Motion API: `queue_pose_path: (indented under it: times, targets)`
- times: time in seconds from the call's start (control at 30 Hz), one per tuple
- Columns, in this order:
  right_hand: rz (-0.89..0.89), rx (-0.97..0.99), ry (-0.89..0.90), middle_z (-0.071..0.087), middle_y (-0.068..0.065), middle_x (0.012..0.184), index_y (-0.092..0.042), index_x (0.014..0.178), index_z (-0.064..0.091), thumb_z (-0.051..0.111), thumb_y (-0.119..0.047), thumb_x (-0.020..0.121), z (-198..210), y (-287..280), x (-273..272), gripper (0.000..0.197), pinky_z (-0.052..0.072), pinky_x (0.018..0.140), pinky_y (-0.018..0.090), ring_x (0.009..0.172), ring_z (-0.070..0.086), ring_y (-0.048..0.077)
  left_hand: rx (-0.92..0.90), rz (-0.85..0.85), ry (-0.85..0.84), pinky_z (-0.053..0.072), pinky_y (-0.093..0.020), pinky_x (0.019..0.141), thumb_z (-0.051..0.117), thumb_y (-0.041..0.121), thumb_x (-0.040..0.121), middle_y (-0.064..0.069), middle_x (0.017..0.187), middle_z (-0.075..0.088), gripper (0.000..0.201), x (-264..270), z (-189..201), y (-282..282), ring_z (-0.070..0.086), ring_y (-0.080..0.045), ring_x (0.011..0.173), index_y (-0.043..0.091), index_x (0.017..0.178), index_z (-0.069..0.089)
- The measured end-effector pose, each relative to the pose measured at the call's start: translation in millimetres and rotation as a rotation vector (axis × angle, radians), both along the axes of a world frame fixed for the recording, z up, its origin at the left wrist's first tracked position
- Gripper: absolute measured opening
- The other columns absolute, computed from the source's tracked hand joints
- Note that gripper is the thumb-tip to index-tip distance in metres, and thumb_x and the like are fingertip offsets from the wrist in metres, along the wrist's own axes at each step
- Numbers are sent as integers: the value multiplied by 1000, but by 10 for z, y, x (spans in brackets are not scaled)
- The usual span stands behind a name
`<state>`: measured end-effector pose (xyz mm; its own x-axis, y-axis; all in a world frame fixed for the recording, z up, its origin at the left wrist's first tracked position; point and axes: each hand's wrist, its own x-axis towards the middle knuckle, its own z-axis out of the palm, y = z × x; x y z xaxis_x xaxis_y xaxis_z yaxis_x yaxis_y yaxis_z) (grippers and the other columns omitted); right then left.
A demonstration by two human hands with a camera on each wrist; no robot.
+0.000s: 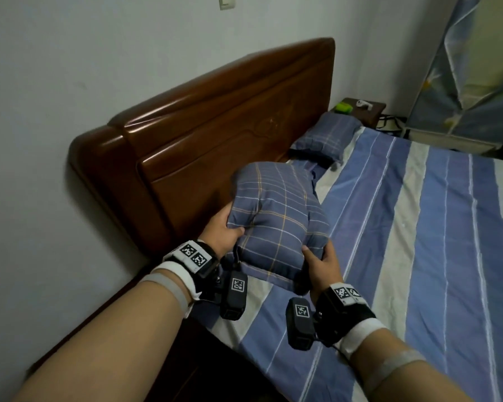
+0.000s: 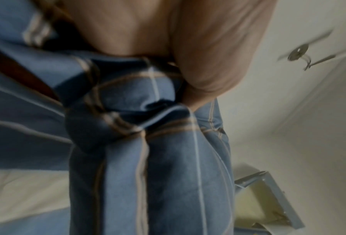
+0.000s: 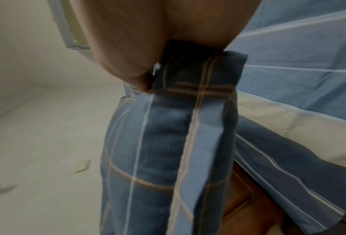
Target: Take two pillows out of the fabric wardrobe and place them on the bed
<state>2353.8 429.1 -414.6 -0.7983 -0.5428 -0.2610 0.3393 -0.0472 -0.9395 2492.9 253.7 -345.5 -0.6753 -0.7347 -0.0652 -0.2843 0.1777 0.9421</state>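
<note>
I hold a blue checked pillow (image 1: 276,216) above the near head end of the bed (image 1: 418,242), close to the wooden headboard (image 1: 215,126). My left hand (image 1: 225,229) grips its left edge, bunching the fabric (image 2: 147,103). My right hand (image 1: 321,261) grips its lower right edge (image 3: 188,89). A second matching pillow (image 1: 327,136) lies on the bed by the headboard at the far corner. The fabric wardrobe (image 1: 474,68) stands at the back right, its front flap hanging loose.
A dark bedside table (image 1: 366,108) with a green object (image 1: 343,107) and a small white object (image 1: 364,103) stands beyond the far pillow. The wall (image 1: 70,82) runs behind the headboard. A striped blue and grey sheet covers the mattress.
</note>
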Motion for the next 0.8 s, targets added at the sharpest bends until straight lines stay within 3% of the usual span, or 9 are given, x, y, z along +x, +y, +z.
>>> queue_pose_path:
  times: [0.2,0.33,0.43,0.5,0.6,0.7,0.8]
  targets:
    - [53,100,-82,66,5,128,-23,145,45,59,-1,99,-491,-1180,-437,53,51,104,52,115,65,30,-58,-125,-154,41,-33,114,58,-12,90,-3,142,58,66,-681,-181,-1250,55,-18,132,15,149,44]
    - [132,222,-55,64,8,134,-22,143,44,64,-3,95,-832,-1814,-619,56,49,109,51,120,63,31,-83,-132,-265,40,-37,115,55,-7,92,-5,147,57,66,-930,-450,-1917,53,-18,133,22,150,44]
    - [294,409,-108,65,16,132,-28,125,48,70,-10,88,-1154,-2219,-709,46,52,104,59,116,66,38,-122,-28,-404,35,-39,120,59,2,92,5,150,49,72,-956,-690,-2256,47,-16,135,31,154,35]
    - [400,526,-185,62,19,136,-30,127,49,72,-16,87,-1313,-2447,-787,48,54,101,61,118,64,41,-63,34,-436,36,-43,121,67,6,91,-2,154,49,72,-901,-831,-2442,47,-22,140,25,154,37]
    - [448,591,-311,54,20,147,-24,155,33,62,-16,97,-1217,-2743,-817,66,54,101,58,129,58,44,96,149,-437,41,-36,114,67,7,92,-8,147,55,57,-701,-850,-2550,50,-26,138,15,145,50]
    - [432,460,-370,54,17,149,-25,158,31,51,-8,104,-832,-2988,-713,60,48,109,57,138,52,38,168,222,-357,44,-37,111,67,6,92,-12,142,60,42,-411,-741,-2592,55,-27,134,15,133,61]
    - [480,272,-282,62,16,142,-18,150,46,47,-6,105,-140,-3251,-523,46,45,113,54,127,61,34,172,314,-263,49,-32,96,66,7,94,-13,132,67,31,-122,-440,-2655,63,-24,123,17,123,67]
